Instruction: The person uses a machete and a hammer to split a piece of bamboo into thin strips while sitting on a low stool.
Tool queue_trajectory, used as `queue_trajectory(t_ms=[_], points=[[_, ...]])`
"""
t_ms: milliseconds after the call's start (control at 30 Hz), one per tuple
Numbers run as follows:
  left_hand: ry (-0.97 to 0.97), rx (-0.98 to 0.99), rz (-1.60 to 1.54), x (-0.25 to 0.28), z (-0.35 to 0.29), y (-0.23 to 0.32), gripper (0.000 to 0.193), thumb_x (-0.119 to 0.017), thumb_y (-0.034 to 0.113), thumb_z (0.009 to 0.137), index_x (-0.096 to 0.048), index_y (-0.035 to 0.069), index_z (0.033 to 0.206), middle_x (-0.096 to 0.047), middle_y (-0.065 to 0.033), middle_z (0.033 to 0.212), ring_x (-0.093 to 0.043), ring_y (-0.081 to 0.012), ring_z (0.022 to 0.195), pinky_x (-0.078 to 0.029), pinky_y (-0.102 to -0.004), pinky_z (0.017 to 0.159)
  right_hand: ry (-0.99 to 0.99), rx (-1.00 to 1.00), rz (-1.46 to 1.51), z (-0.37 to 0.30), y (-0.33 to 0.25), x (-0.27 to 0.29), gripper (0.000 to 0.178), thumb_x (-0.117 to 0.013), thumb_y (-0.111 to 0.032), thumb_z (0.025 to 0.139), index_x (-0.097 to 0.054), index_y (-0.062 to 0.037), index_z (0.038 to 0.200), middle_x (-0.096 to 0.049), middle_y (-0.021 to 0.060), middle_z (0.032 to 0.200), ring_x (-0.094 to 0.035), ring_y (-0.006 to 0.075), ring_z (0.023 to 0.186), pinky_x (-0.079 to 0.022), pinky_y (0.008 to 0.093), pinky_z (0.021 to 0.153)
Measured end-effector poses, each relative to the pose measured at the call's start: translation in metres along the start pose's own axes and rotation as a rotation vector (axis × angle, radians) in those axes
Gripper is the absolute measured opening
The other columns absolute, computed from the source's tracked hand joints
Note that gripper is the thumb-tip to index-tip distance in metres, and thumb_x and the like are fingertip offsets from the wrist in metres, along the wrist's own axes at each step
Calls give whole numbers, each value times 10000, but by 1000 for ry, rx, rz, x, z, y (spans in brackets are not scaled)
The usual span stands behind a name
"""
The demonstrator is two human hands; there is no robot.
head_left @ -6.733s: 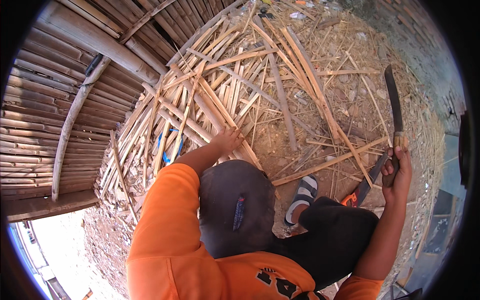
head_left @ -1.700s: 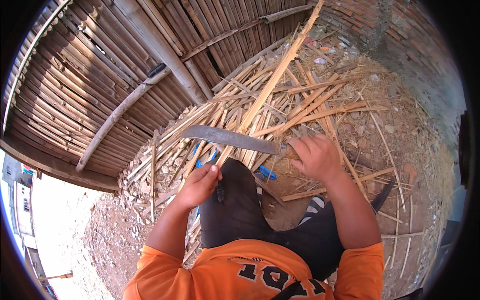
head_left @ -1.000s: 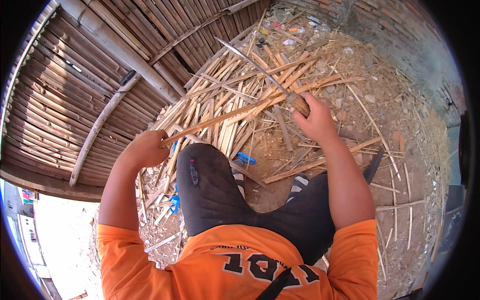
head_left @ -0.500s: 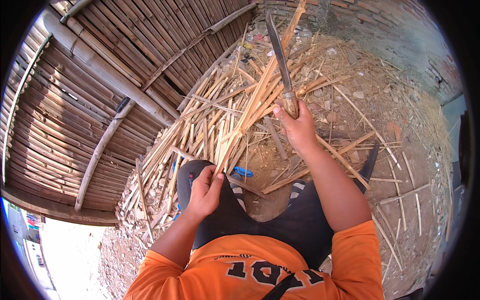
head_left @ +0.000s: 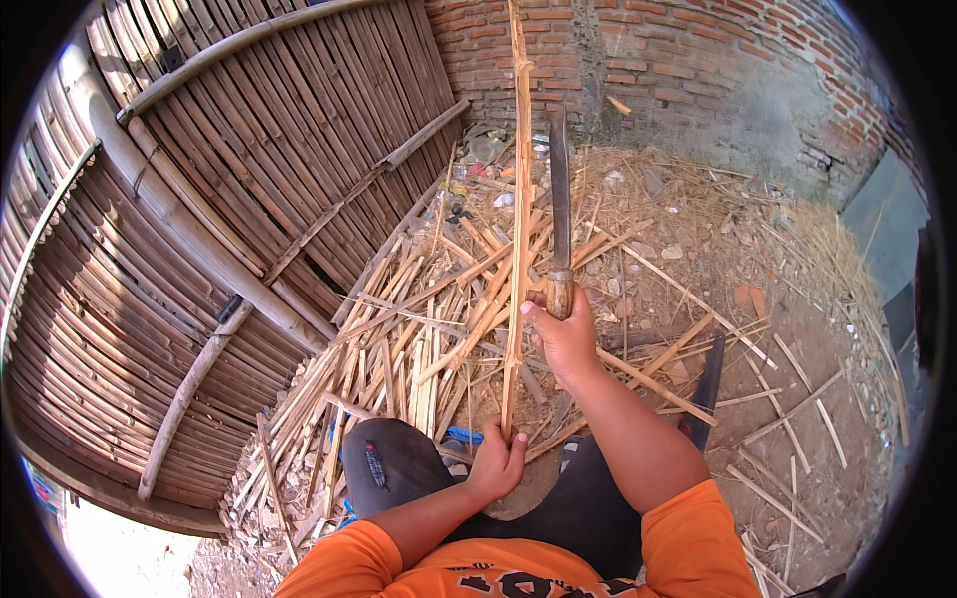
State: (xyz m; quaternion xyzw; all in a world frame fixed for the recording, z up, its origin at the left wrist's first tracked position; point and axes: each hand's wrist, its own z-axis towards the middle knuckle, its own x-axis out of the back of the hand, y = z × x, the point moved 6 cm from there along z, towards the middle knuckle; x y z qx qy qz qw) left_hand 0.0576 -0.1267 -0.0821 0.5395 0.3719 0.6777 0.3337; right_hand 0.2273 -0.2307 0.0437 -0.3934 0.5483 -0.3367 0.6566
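My left hand [head_left: 498, 460] grips the lower end of a long split bamboo strip [head_left: 520, 199], which stands nearly upright in front of me. The strip has a rough node near its top and another above my hand. In my right hand [head_left: 570, 342] is a machete [head_left: 560, 189], held by its worn wooden handle with the dark blade pointing up. The blade is just right of the strip, with a narrow gap between them. My right thumb is close to the strip; whether it touches cannot be told.
Many split bamboo pieces [head_left: 409, 369] lie heaped ahead and left, beside a bamboo-slat wall [head_left: 229, 130]. A brick wall [head_left: 688, 60] closes the far side. A dark long flat object [head_left: 710, 379] is near my right knee. One small wood chip [head_left: 618, 105] shows against the bricks.
The strip has swung from a rightward lean to nearly upright. My left hand has shifted right, off my left thigh. The machete is more upright, and the view has tilted up toward the brick wall.
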Motion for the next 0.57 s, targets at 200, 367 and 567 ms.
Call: queue_trajectory(t_ms=[200, 367, 567], points=[[-154, 45, -38, -28, 9, -16, 430, -560, 207, 1041, -277, -59, 1223, -553, -109, 854, -592, -227, 770, -476, -387, 713, -37, -57, 35, -3, -1, -4, 428, -771, -3, 856, -476, -90, 1154, -633, 50, 992, -563, 88, 651, -463, 238, 536], [-231, 56, -26, -31, 8, -29, 570, -619, 282, 1009, -271, -70, 1290, -583, -239, 1009, -645, -391, 910, -496, -472, 778, -134, -75, 30, 0, 5, -3, 422, -768, 14, 843, -471, -96, 1122, -633, 52, 990, -568, 98, 649, -464, 256, 532], [-422, 57, 269, 26, 40, -20, 920, -709, 378, 946, -149, -39, 1546, -359, -312, 1460, -422, -386, 1395, -402, -462, 1126, -232, -110, -59, 1, 3, 2, 479, -750, 30, 838, -480, -86, 1218, -631, 45, 980, -566, 84, 633, -449, 251, 518]])
